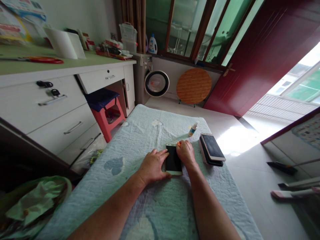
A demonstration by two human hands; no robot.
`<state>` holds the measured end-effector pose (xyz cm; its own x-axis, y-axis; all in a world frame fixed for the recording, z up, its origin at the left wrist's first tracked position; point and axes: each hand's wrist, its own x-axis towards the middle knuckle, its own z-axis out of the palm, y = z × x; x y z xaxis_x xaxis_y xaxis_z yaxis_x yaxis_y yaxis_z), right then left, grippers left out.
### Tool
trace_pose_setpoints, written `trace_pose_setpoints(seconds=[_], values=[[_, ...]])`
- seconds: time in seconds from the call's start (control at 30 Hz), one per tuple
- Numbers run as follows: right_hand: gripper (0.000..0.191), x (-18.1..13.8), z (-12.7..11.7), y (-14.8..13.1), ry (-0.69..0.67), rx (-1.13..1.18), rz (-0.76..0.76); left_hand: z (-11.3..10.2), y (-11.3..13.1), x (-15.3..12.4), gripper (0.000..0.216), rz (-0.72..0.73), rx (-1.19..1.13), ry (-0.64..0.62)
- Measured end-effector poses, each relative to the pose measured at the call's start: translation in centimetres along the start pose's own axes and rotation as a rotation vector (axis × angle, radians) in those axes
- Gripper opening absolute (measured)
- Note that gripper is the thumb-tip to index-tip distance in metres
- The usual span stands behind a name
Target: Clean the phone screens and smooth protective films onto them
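Observation:
A smartphone (173, 162) with a dark screen and pale borders lies face up on the quilted cover (142, 133). My left hand (153, 165) grips its left side, with fingers at the upper edge and the thumb near the lower corner. At the phone's upper right, my right hand (185, 152) is closed around a small orange thing (178, 144), mostly hidden by the fingers, so its kind cannot be told. A little spray bottle (192, 129) stands beyond my right hand. Further right, several phones are piled up, a white-bordered phone (213, 146) on top.
A white drawer desk (60, 110) runs along the left, with a red stool (110, 115) under it. Behind are a washing machine (142, 63) with its door open and a round wooden tabletop (194, 86). A bin (67, 185) stands lower left. The red door (255, 56) is at right.

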<state>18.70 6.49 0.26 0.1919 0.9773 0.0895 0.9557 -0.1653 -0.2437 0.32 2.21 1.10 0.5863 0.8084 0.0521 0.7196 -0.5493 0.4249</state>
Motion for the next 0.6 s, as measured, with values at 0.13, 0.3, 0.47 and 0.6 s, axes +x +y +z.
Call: trace_pose_setpoints(seconds=[0.13,0.3,0.47,0.6], values=[[0.03,0.02,0.15,0.11,0.005,0.002,-0.001,0.01,-0.05,-0.02,0.082,0.003,-0.005,0.005],[0.028,-0.05,-0.06,-0.01,0.01,-0.004,0.01,-0.03,-0.05,-0.03,0.081,0.008,-0.027,0.011],[0.026,-0.11,-0.24,-0.14,0.002,-0.009,0.02,-0.04,-0.03,-0.05,0.081,0.004,-0.024,0.017],[0.025,-0.23,-0.3,-0.12,0.005,-0.016,0.025,-0.23,0.08,-0.03,0.08,0.0,-0.023,0.011]])
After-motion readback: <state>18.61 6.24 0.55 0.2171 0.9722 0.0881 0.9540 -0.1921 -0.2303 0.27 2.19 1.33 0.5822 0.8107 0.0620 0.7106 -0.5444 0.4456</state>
